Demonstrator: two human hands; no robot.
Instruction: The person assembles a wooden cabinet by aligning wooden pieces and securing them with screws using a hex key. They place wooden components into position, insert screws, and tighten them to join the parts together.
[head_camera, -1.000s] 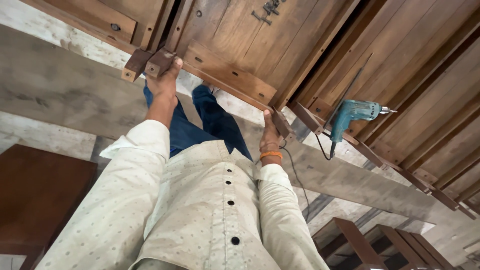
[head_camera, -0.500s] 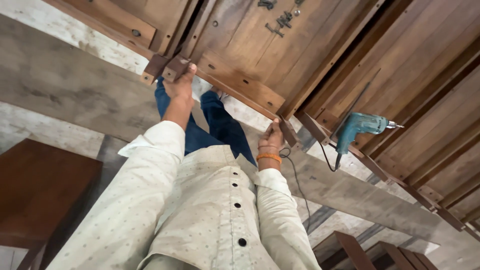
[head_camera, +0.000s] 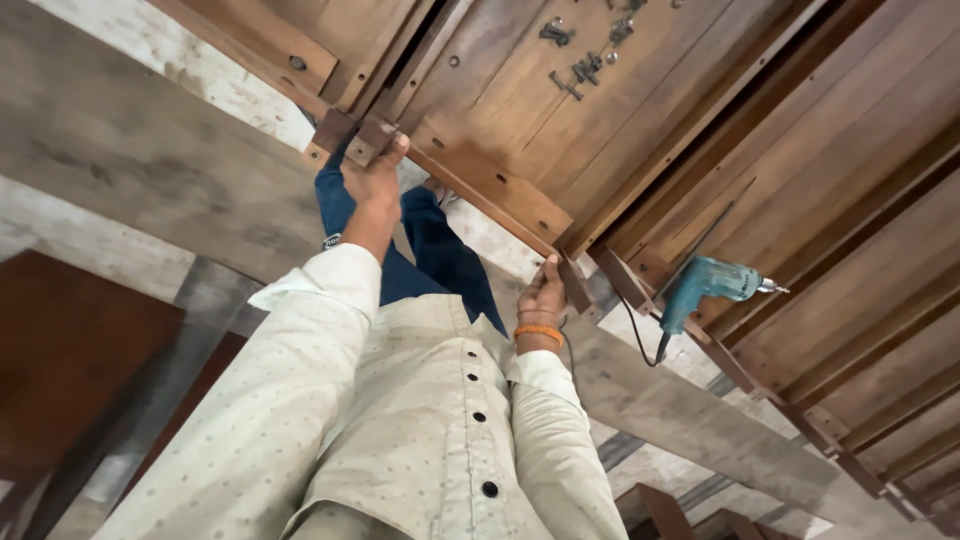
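Observation:
A brown wooden panel (head_camera: 500, 110) with a framed edge lies flat in front of me. My left hand (head_camera: 375, 180) is stretched out and grips a small wooden block at the panel's near left corner. My right hand (head_camera: 543, 298), with an orange band on the wrist, holds the frame edge at the panel's near right corner. Both arms are in pale dotted shirt sleeves. My blue trouser legs (head_camera: 440, 250) show between the hands, below the panel's edge.
A teal electric drill (head_camera: 705, 285) with a black cord lies on more wooden panels (head_camera: 850, 230) to the right. Several dark screws and fittings (head_camera: 585, 60) sit on the held panel. A grey concrete floor (head_camera: 130, 150) is beneath. A dark brown board (head_camera: 70, 350) lies at the left.
Both hands keep their hold on the panel's edge. The view has drifted, so the panel and drill sit lower in frame and the loose fittings on the panel show more.

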